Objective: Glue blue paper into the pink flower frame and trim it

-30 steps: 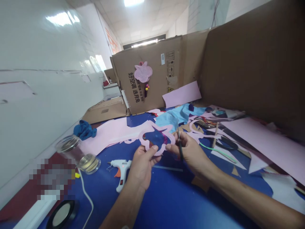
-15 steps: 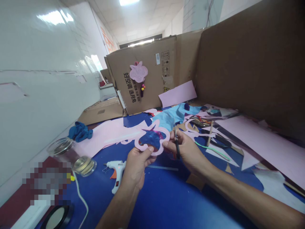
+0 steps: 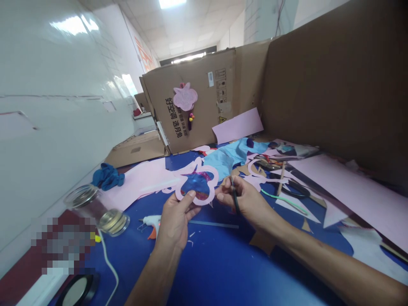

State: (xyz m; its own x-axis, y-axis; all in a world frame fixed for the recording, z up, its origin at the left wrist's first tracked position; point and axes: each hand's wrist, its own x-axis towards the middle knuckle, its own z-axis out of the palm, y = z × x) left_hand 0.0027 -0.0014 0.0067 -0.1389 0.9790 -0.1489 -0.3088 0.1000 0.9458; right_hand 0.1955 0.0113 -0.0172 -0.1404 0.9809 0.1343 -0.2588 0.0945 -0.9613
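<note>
My left hand (image 3: 178,216) pinches a pink flower-shaped cutout (image 3: 212,190) at its lower edge, thumb on top. Its middle shows a shiny blue and magenta surface (image 3: 195,182). My right hand (image 3: 244,195) is closed around a pair of dark-handled scissors (image 3: 235,199), blades upward, just right of the cutout. A white hot glue gun (image 3: 151,221) with an orange trigger lies partly behind my left wrist. Small pale slivers (image 3: 191,239) are on the blue table (image 3: 210,263) below my hands.
A glass jar (image 3: 86,199) and dark blue cloth (image 3: 107,176) stand at left. Pink sheets (image 3: 143,176), light blue fabric (image 3: 229,155) and a green strip (image 3: 283,199) lie around. Cardboard walls (image 3: 204,68) enclose the back and right; a pink flower piece (image 3: 185,97) hangs there.
My left hand has moved the pink cutout leftward and turned it, away from my right hand. Pale slivers now show on the table. My right hand has shifted slightly, still holding the scissors.
</note>
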